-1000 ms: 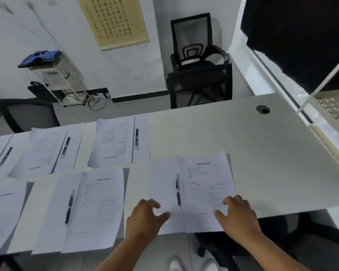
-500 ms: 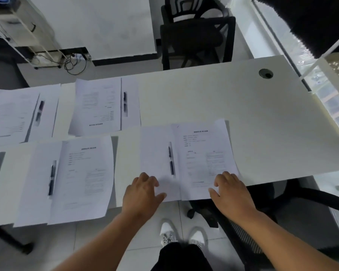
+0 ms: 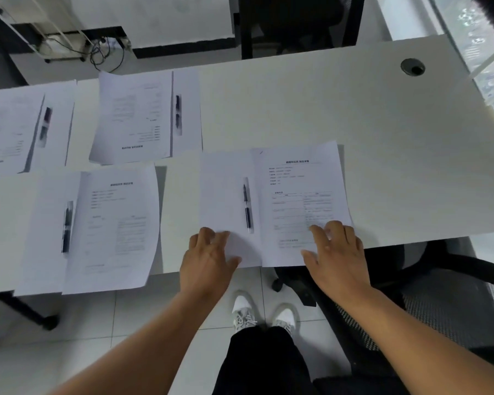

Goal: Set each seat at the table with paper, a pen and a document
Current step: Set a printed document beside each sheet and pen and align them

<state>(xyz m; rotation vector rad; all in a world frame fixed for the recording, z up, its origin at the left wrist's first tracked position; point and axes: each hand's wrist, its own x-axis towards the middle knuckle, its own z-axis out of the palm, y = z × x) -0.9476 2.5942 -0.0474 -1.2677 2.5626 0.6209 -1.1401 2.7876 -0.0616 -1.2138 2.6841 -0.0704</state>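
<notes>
Both hands, left (image 3: 208,259) and right (image 3: 337,256), press flat on sheets overhanging the table (image 3: 382,166) edge.

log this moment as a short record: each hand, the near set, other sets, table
left hand: open, fingers on the blank paper
right hand: open, fingers on the document
pen: on the blank paper, beside the document's left edge
near set: overhangs the table edge
other sets: three in view to the left, each with a pen
chair: across the table
</notes>
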